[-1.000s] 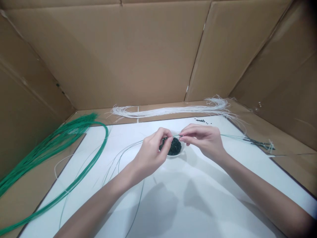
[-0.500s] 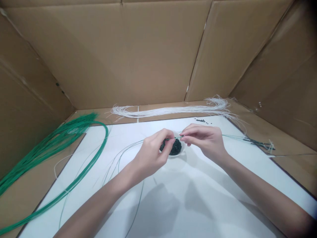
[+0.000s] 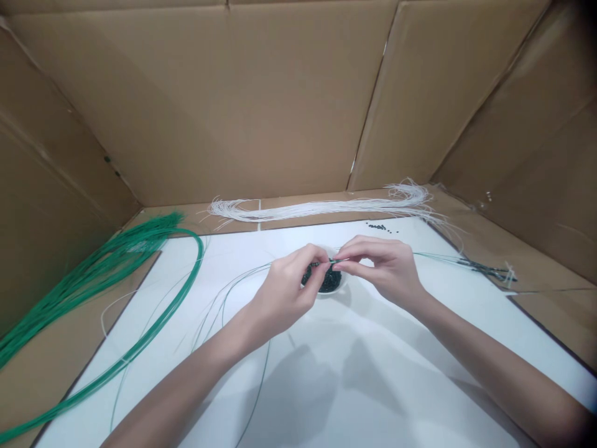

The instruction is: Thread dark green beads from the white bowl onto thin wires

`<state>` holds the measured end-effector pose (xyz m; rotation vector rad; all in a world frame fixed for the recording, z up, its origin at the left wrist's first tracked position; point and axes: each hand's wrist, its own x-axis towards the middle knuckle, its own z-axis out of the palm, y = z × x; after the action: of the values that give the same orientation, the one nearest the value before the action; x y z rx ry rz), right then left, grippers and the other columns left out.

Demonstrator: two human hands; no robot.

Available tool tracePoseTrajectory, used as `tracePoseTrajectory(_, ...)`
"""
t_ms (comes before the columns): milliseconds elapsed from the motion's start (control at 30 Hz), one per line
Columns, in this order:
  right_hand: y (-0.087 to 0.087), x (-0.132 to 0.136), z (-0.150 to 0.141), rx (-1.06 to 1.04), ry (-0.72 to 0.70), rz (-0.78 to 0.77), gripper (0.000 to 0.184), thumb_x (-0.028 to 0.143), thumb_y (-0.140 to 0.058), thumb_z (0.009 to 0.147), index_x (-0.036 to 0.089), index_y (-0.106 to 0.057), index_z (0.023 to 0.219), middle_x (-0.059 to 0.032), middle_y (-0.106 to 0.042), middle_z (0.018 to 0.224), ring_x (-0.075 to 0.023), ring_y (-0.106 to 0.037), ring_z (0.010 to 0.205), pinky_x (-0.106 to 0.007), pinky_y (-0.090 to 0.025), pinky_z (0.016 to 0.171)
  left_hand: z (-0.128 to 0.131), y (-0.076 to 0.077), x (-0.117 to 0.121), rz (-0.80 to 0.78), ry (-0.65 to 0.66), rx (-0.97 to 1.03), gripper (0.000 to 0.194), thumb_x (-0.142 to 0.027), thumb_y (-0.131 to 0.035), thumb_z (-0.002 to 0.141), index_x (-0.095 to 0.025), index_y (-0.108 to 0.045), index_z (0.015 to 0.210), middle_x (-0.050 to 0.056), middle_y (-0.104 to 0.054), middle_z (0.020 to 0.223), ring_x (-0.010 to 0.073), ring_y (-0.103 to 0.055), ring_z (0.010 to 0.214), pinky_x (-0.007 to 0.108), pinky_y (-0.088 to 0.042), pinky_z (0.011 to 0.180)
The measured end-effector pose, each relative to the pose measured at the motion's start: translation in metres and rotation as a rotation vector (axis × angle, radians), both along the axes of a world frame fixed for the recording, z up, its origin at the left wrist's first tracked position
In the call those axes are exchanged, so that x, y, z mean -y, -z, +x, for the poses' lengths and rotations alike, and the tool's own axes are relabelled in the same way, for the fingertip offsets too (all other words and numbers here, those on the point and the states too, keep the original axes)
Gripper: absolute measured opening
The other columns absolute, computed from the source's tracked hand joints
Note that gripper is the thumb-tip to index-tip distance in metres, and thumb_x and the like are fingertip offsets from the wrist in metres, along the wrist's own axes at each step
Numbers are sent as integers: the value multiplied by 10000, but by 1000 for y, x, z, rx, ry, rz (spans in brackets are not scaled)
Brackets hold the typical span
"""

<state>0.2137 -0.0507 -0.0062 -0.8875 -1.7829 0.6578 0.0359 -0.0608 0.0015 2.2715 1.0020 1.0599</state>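
Observation:
Over a small white bowl point(image 3: 345, 286) of tiny dark beads point(image 3: 332, 281), both hands meet at a thin green strand point(image 3: 332, 261). My left hand point(image 3: 291, 280) is closed, pinching the strand between thumb and forefinger. From the right, my right hand point(image 3: 389, 264) is also closed, its thumb and fingertips on the same strand close to the left fingertips. Whether a bead sits between the right fingertips is too small to tell. Thin green lengths trail left of my left wrist and down under the forearm.
A thick bundle of green strands point(image 3: 186, 283) curves along the left. White strands point(image 3: 308, 210) lie at the back by the cardboard wall point(image 3: 233, 99). Loose dark bits point(image 3: 379, 227) dot the white board point(image 3: 298, 386). Dark-ended strands point(image 3: 485, 269) rest at the right.
My right hand has slid a little to the left along the strand, closer to the left fingertips. The left hand has stayed almost still.

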Motion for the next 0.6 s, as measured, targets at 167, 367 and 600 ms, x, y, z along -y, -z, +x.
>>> tracePoseTrajectory(167,1,1,-3,92,15,31,73,268,-654,707,203,-667,677,-24,-640,647,-123,-552,566,-257,-450,509,-1,4,-1,-116,22,-1,98,-236,-389,853,-192,-473,876,-14,-553,720,73,-453,567,181,-360,524)
tracePoseTrajectory(367,4,-2,-3,138,33,90,104,272,-655,704,185,-643,649,-19,-605,610,-106,-517,523,-244,-439,493,-1,2,-4,-225,78,17,145,-247,-405,845,-206,-515,929,-8,-580,791,82,-478,624,177,-367,543)
tracePoseTrajectory(600,-2,-3,1,205,24,11,105,267,-606,742,211,-693,722,-31,-659,694,-132,-579,610,-255,-474,550,-1,2,-9,-233,10,111,218,-334,-401,858,-186,-560,832,-2,-578,778,90,-462,628,191,-356,564)
